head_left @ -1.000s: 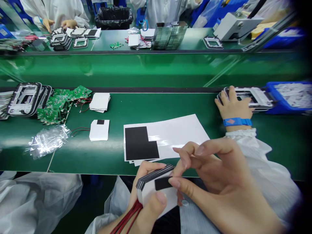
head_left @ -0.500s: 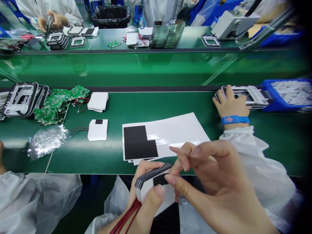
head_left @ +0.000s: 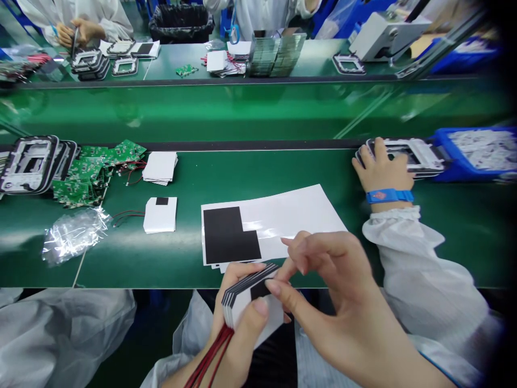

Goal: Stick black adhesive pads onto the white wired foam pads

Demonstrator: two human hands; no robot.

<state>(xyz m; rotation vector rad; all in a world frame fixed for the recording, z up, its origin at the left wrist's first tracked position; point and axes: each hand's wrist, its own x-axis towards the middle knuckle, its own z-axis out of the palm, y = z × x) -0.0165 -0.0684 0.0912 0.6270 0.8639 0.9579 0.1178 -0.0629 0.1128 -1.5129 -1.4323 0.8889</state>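
My left hand (head_left: 242, 328) is closed round a stack of thin white panels (head_left: 240, 312) with dark striped edges, held over the table's front edge. Red wires (head_left: 210, 358) trail from the stack down across my palm. On the top panel lies a small black sticker (head_left: 258, 290), with my left thumb just below it. The thumb and forefinger of my right hand (head_left: 327, 291) pinch at the sticker's right end, while the other fingers curl above. Behind my hands is a white sheet (head_left: 291, 210) bearing black stickers (head_left: 226, 237).
Left on the green table (head_left: 250, 167) are wired white panels (head_left: 160, 215), green circuit boards (head_left: 86, 172), frames (head_left: 28, 161) and a plastic bag (head_left: 75, 231). At right, a co-worker's hand (head_left: 383, 172) rests on frames beside a blue bin (head_left: 456, 170). More workers sit across.
My right hand has shifted slightly left, its thumb and forefinger still at the black sticker. The stack in my left hand has moved slightly up and left.
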